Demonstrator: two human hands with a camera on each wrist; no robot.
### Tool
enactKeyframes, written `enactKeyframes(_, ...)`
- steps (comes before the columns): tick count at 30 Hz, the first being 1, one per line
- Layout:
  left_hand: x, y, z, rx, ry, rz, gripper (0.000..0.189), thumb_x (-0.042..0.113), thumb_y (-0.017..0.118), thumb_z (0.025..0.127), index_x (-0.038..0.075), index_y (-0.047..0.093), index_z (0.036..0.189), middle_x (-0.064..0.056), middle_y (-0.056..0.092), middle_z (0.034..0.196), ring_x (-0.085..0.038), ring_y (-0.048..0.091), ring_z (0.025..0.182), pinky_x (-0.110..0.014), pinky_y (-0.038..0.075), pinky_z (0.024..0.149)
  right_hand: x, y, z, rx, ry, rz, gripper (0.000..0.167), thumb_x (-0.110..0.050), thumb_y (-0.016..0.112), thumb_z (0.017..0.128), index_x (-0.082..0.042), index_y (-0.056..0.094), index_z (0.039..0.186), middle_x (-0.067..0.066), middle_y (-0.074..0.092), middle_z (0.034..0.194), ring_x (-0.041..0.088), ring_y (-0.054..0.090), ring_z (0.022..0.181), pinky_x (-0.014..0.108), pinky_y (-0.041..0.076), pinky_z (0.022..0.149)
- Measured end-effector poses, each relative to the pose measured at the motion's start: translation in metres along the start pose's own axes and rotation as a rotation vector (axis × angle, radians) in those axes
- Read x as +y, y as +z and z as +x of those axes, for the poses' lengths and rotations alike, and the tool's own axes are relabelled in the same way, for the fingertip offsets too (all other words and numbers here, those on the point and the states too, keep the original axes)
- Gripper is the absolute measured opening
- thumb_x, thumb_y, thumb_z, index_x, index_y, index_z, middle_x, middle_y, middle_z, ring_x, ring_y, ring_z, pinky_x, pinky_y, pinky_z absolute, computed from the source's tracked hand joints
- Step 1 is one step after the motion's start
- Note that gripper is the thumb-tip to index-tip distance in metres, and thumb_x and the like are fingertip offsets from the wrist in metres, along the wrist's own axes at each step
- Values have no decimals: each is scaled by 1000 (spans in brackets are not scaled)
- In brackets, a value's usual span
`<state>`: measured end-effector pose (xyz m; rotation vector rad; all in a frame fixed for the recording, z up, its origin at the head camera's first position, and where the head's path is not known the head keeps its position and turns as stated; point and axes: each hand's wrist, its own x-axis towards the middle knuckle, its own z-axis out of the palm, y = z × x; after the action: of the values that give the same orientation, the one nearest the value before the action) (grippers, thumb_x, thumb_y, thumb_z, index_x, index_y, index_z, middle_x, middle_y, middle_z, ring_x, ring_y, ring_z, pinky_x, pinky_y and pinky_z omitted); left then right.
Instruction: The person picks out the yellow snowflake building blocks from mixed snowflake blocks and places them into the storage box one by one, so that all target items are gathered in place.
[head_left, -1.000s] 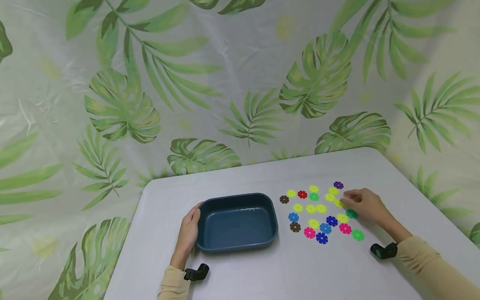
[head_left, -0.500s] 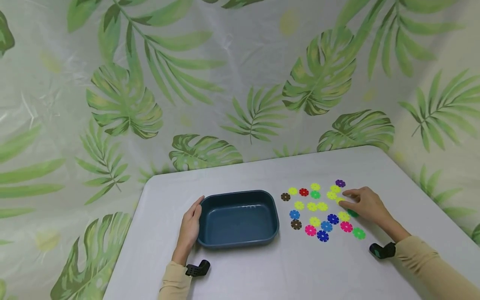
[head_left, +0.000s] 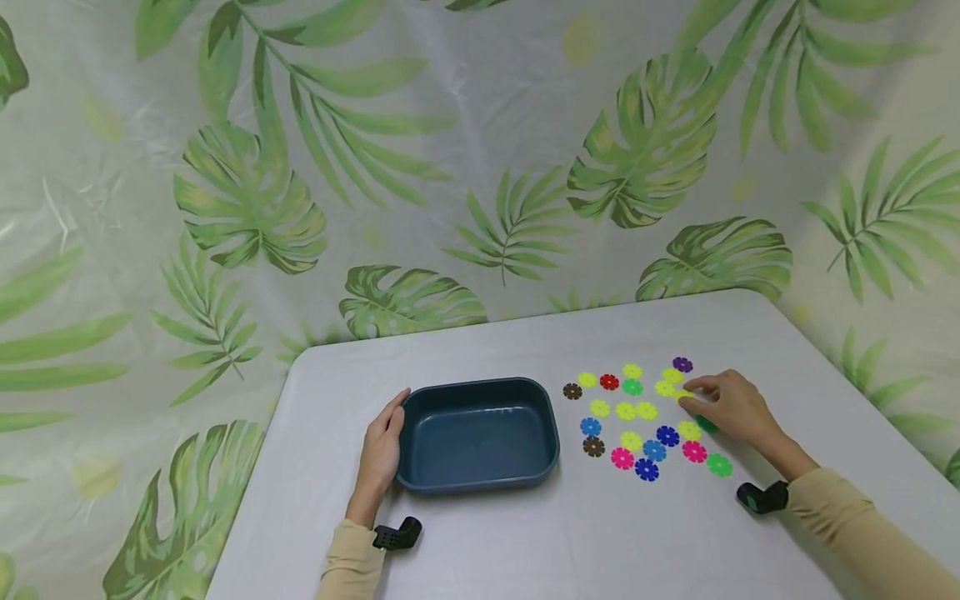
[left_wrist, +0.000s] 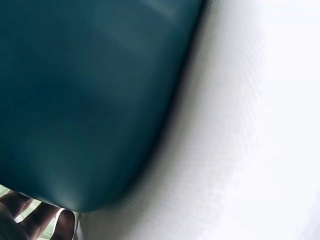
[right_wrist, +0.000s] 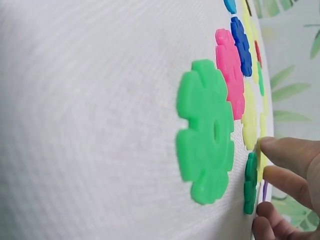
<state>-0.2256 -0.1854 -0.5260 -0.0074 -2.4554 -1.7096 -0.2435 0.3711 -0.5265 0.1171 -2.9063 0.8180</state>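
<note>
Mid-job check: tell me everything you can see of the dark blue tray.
The tray is a rounded rectangle with raised walls and a smooth rim, plastic by its look, its bare floor catching a faint shine. It sits open side up on the white table, left of the flower-shaped pieces, touching none of them. The left hand touches its left end.

No text or signs legible (across 3 views).

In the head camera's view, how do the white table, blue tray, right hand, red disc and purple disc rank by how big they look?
Largest to smallest:
1. White table
2. Blue tray
3. Right hand
4. Red disc and purple disc: too alike to rank.
</note>
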Motion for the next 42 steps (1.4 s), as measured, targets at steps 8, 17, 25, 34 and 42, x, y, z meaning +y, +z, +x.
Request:
enactKeyframes(8,0,-1,1,11,5,1,41,30,40,111,19,53,149,-2,47,154,-25,35,147,-50,25,120,-4,-1,2,-2,-20,-12,45,-35,81,87,1,74,114,22,59,106,35,56,92,40,48,69)
enactKeyframes(17,1,-2,2,17,10,1,41,29,40,111,19,54,148,-3,48,153,-25,36,146,-50,25,120,-6,-3,6,3,-35,-29,42,-30,82,86,2,75,113,20,59,102,33,55,89,37,46,69)
enactKeyframes(25,0,-1,2,13,3,-3,41,29,40,111,19,54,148,-2,47,154,-24,35,147,-50,25,120,-4,-1,5,26,-30,-28,43,-30,84,84,4,75,109,18,61,99,30,55,86,35,46,67)
enactKeyframes(34,0,0,1,10,4,-2,41,31,40,111,19,54,148,-3,48,154,-24,36,146,-50,26,120,-2,2,4,56,-21,-21,41,-28,87,80,6,77,100,19,63,98,29,56,83,35,46,66)
enactKeyframes(42,-2,0,1,1,-4,-2,42,33,40,111,19,53,149,-4,47,155,-24,35,147,-49,26,120,-2,2,1,68,-36,-20,41,-27,87,79,7,77,100,20,64,99,31,58,85,37,48,67)
